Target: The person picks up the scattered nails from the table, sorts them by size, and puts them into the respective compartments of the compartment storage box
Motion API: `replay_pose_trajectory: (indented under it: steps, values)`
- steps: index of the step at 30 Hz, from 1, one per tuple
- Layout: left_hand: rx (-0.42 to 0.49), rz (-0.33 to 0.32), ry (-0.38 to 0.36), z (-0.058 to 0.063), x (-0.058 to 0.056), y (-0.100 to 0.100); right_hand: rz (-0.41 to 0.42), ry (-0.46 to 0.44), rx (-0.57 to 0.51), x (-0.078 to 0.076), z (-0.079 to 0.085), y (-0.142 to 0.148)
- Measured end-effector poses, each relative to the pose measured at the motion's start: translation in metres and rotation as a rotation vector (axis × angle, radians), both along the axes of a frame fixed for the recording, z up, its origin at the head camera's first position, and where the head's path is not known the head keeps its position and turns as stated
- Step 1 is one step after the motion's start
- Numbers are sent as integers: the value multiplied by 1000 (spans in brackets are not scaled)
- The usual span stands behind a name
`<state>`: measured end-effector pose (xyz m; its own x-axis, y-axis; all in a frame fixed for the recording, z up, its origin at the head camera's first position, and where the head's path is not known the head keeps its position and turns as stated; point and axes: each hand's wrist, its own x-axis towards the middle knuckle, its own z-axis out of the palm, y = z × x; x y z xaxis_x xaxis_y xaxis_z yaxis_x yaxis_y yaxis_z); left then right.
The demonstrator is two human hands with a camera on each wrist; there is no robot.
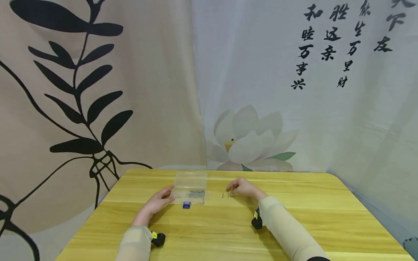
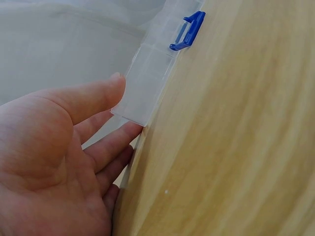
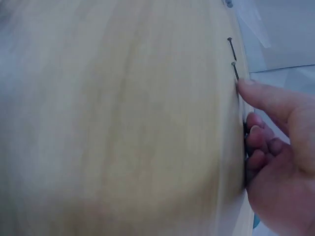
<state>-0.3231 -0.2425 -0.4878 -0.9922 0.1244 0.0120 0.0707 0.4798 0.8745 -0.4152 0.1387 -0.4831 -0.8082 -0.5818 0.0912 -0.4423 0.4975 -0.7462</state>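
Note:
A clear plastic case [image 1: 180, 197] lies with its lid [image 1: 191, 180] raised at the back of the table; a blue latch [image 1: 186, 204] is on its front edge. Thin dark pieces [image 1: 197, 194] lie inside it. My left hand [image 1: 158, 201] is at the case's left end, thumb and fingers extended along its wall [image 2: 142, 88]. To the right, two thin nails [image 3: 232, 48] with flat heads lie on the wood. My right hand [image 1: 243, 189] rests beside them, the thumb tip [image 3: 246, 87] right at the end of the nearer nail [image 3: 236, 71]. Its other fingers bend against the tabletop, partly hidden.
The wooden table [image 1: 209, 232] reaches back to a curtain [image 1: 261, 72] with printed plants and writing. Black wrist cameras [image 1: 159, 239] are strapped to both sleeves. Another small metal piece [image 3: 229, 4] shows at the top of the right wrist view.

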Motion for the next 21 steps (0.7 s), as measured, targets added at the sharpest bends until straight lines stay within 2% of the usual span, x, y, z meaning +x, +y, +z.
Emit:
replay_pose_trajectory:
  steps: [4,11,21]
  values:
    - [3,-7,-1,-1,1,-2,26,-37,20,2,1,-1]
    - [3,-17,5,-3,0,-2,2,-82,27,2,1,-2]
    - [-7,-19,7,-2,0,-3,-28,-57,32,4,1,-1]
